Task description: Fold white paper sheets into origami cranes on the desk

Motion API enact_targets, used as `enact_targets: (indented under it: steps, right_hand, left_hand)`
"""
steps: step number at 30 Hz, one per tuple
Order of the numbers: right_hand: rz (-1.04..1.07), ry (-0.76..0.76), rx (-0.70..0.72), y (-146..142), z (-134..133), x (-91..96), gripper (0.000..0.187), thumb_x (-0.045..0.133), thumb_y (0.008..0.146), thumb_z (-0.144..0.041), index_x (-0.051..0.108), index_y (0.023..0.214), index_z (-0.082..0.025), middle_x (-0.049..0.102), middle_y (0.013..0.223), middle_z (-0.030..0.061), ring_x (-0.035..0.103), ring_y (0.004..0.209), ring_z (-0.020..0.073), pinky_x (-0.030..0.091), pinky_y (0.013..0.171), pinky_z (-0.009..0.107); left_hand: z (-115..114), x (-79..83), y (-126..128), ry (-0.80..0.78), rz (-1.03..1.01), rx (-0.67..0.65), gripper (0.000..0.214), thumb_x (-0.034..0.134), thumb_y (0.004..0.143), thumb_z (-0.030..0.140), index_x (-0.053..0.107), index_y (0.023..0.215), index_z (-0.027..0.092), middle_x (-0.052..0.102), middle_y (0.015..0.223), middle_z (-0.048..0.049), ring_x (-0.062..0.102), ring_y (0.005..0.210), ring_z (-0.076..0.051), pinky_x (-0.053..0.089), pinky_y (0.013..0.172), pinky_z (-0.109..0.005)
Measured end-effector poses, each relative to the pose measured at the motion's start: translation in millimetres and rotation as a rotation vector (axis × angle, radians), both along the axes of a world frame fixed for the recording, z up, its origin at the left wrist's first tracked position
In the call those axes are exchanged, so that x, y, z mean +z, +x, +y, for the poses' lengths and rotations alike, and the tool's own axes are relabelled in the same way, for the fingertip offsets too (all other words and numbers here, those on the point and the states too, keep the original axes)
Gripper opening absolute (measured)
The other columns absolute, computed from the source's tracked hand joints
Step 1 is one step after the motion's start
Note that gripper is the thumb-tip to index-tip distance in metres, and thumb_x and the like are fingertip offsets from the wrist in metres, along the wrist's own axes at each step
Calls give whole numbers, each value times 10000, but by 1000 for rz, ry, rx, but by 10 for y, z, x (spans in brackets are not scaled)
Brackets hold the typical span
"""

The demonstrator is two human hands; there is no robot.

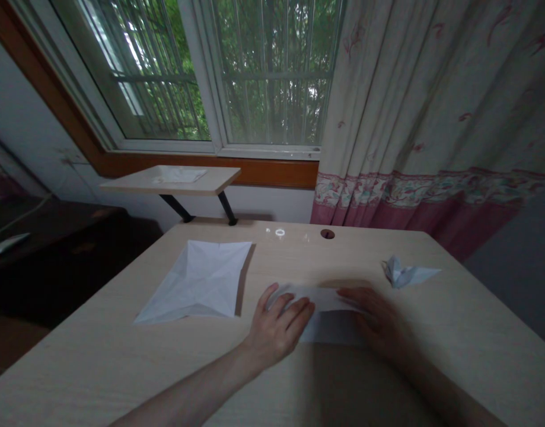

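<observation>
A sheet of white paper [332, 327] lies on the desk in front of me, with a strip along its far side folded over. My left hand [279, 326] rests on the left end of the sheet, fingers spread and pressing down. At the right end, my right hand [379, 323] grips the folded edge between thumb and fingers; blur and shadow hide part of that grip. A creased square of white paper [207, 276] lies to the left, its corners slightly raised. Off to the right is a small folded paper shape [408, 274], pointed at one end.
The pale wooden desk [272, 385] has a round cable hole [328, 234] near its back edge. A raised shelf [134, 179] on black supports carries another white paper piece [181, 174]. Behind are a barred window [272, 77] and a patterned curtain [388, 118].
</observation>
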State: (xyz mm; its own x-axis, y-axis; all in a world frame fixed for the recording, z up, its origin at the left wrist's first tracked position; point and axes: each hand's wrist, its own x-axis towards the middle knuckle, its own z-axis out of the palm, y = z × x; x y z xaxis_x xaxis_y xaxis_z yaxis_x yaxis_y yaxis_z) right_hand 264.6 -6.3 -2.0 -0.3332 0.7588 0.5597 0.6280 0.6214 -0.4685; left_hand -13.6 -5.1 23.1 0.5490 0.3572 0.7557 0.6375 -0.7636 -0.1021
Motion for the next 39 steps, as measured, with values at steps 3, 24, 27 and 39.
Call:
enact_targets:
  steps: [3, 24, 27, 39]
  right_hand:
    - [117, -109, -141, 31, -5, -54, 306, 531, 941, -342, 601, 1236, -298, 719, 1155, 58, 655, 1117, 281, 530, 960, 494]
    - [398, -126, -440, -68, 116, -110, 318, 520, 950, -459, 561, 1203, -271, 611, 1258, 121, 616, 1118, 296, 494, 949, 523]
    - [356, -102, -436, -75, 130, -113, 314, 511, 951, -460, 566, 1192, -266, 613, 1267, 110, 586, 1180, 294, 454, 1016, 536]
    - [90, -204, -385, -72, 152, -83, 463, 386, 1006, -417, 468, 1433, -255, 569, 1408, 108, 523, 1311, 310, 431, 1077, 567]
  left_hand:
    - [-4, -28, -5, 9, -5, 34, 314, 529, 977, 186, 617, 1267, 270, 758, 1083, 31, 654, 969, -185, 108, 1215, -459]
    - [59, -138, 43, -82, -25, 226, 594, 538, 946, 259, 373, 1514, 200, 553, 1422, -108, 324, 1440, -297, -22, 1226, -536]
    - [92, -144, 48, -148, -8, 255, 649, 516, 950, 250, 281, 1550, 174, 467, 1499, -134, 271, 1468, -321, -16, 1219, -559]
    - [187, -156, 37, -341, 150, 223, 553, 488, 890, 124, 411, 1437, 113, 227, 1618, -167, 44, 1521, -337, 192, 1179, -624]
